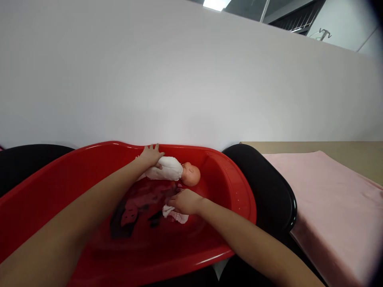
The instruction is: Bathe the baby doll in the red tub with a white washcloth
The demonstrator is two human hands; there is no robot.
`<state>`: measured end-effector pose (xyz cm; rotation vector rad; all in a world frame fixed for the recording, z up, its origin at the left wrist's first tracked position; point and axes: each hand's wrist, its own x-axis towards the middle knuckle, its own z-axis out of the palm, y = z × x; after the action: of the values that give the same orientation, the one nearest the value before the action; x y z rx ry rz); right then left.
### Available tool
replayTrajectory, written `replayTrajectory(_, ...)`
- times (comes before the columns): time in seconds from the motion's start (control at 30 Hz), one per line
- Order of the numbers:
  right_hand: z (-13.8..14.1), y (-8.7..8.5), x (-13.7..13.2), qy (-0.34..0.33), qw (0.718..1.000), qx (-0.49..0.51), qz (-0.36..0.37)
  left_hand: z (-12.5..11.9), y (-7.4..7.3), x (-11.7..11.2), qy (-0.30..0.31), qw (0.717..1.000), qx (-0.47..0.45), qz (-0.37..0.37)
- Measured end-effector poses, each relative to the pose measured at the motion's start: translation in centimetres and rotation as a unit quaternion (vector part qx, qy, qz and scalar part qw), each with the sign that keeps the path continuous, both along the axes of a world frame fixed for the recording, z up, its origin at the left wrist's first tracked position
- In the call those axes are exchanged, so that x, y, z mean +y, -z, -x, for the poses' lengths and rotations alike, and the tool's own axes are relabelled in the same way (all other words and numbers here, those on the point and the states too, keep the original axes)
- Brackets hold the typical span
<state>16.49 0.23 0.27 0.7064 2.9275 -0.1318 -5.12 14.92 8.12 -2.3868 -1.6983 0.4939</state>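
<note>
A baby doll [169, 168] in a white garment lies along the far side inside a red baby bathtub [242, 187], its bald head toward the right. My left hand [152, 156] grips the doll's lower body, thumb on the near side and fingers spread over the far side. Closer to me, my right hand [185, 201] is closed on a bunched white cloth [181, 217], just below the doll's head. Part of that cloth hangs from under my fingers, low in the tub. The doll's legs are mostly hidden behind my left hand and forearm.
Shallow water with dark reflections seems to cover the tub's bottom. Black chairs [263, 183] stand at both ends of the tub. A pink cloth [335, 199] covers a surface at the right. Behind the tub rises a white partition [179, 79].
</note>
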Motion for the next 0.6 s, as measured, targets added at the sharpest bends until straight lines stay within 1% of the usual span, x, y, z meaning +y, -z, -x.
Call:
replayTrajectory(0.1, -0.1, 0.2, 0.0, 0.036, 0.999, -0.008, 0.030, 0.8, 0.2, 0.7, 0.026, 0.999, -0.024, -0.004)
replayTrajectory(0.17, -0.1, 0.6, 0.0, 0.060, 0.997, -0.006, 0.040, 1.3, 0.5, 1.0, 0.038, 0.998, -0.053, -0.002)
replayTrajectory(0.3, -0.7, 2.0, -0.1, 0.126, 0.991, -0.011, 0.052, 1.9, 1.8, 1.6, 0.062, 0.993, -0.099, 0.003)
replayTrajectory(0.37, -1.0, 2.5, -0.3, 0.138, 0.987, -0.035, 0.068, 2.0, 2.5, 1.9, 0.079, 0.988, -0.133, -0.006)
replayTrajectory(0.43, -0.9, 2.8, -0.4, 0.124, 0.987, -0.064, 0.080, 1.8, 2.9, 2.2, 0.073, 0.984, -0.165, -0.007)
replayTrajectory(0.5, 0.2, 2.8, 0.0, 0.076, 0.990, -0.090, 0.076, 1.5, 3.0, 2.4, 0.059, 0.982, -0.177, -0.013)
replayTrajectory(0.6, 3.9, 3.0, 1.6, -0.025, 0.995, -0.100, 0.007, 0.9, 2.9, 2.5, 0.043, 0.987, -0.155, -0.025)
